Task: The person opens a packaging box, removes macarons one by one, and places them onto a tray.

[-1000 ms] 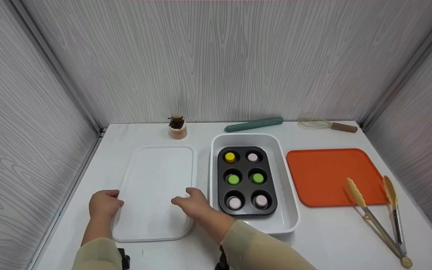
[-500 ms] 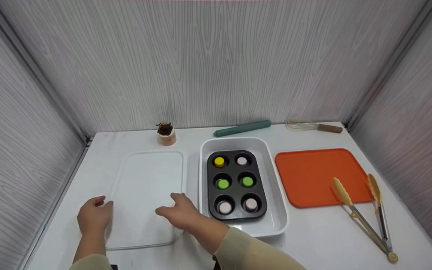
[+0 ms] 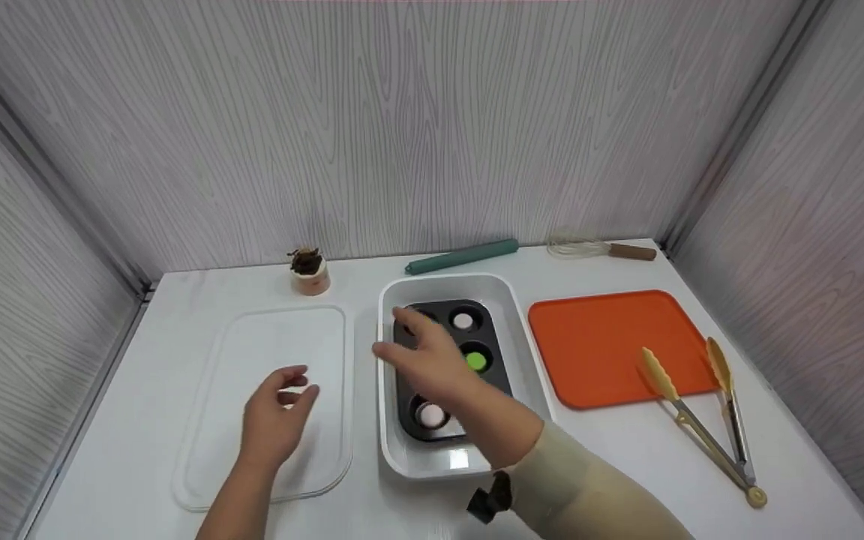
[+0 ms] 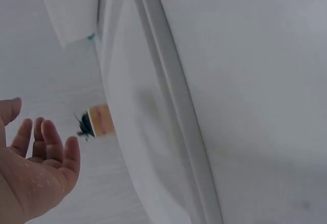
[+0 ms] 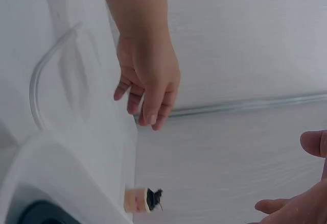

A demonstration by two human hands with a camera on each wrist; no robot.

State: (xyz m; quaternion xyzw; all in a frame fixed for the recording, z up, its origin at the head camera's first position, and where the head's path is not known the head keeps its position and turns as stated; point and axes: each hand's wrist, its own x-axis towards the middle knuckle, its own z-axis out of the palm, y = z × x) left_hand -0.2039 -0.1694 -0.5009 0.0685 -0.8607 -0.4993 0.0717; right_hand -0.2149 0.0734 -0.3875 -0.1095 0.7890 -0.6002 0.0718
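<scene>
In the head view my left hand (image 3: 278,412) hovers over a flat white rectangular lid-like panel (image 3: 259,337), fingers loosely bent and holding nothing. My right hand (image 3: 432,364), thumb and fingers apart, is above a dark muffin tin (image 3: 478,337) and hides part of it. The tin lies inside a deep white rectangular container (image 3: 522,375). Small round pieces sit in the tin's cups: a green one (image 3: 475,361), a pale one (image 3: 463,321) and a pale pink one (image 3: 432,415) show; others are covered. The left wrist view shows the left hand (image 4: 41,175) with bent fingers.
A small pot with a dark plant (image 3: 309,271) stands at the back. Along the wall lie a green rolling pin (image 3: 462,257) and a whisk (image 3: 601,248). On the right, an orange mat (image 3: 597,349) lies partly under spread tongs (image 3: 691,424).
Both hands have lifted from the sides of the lid-like panel and moved right. The right hand is now over the muffin tin. The head view has shifted, so the table things appear further left.
</scene>
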